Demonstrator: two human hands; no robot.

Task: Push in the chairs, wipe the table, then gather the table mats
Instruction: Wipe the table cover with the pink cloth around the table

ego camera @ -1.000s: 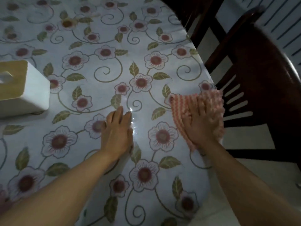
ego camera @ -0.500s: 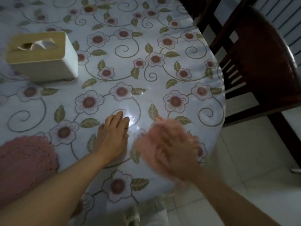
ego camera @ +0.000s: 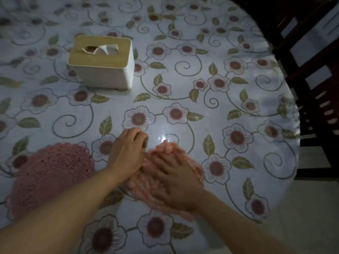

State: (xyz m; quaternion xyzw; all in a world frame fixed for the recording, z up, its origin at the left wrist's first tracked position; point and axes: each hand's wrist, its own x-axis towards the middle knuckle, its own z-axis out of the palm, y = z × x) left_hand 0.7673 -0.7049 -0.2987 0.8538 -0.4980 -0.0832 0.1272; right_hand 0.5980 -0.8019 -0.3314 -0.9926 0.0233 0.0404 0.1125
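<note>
A pink-and-white cloth (ego camera: pixel 146 182) lies blurred on the flowered table (ego camera: pixel 238 88) near its front edge. My right hand (ego camera: pixel 176 180) presses flat on the cloth with straight fingers. My left hand (ego camera: pixel 128 153) rests on the table just left of the cloth, its fingers curled under and holding nothing that I can see. A round pink crocheted mat (ego camera: pixel 49 175) lies at the left, partly under my left forearm.
A white tissue box (ego camera: pixel 102 61) with a wooden lid stands at the back left. Dark wooden chairs (ego camera: pixel 315 92) stand beyond the table's right edge, over a pale tiled floor (ego camera: pixel 311 208).
My right hand has swept the cloth from the table's right edge leftward to beside my left hand. The left hand's fingers have curled. The view has shifted left, bringing the mat into sight.
</note>
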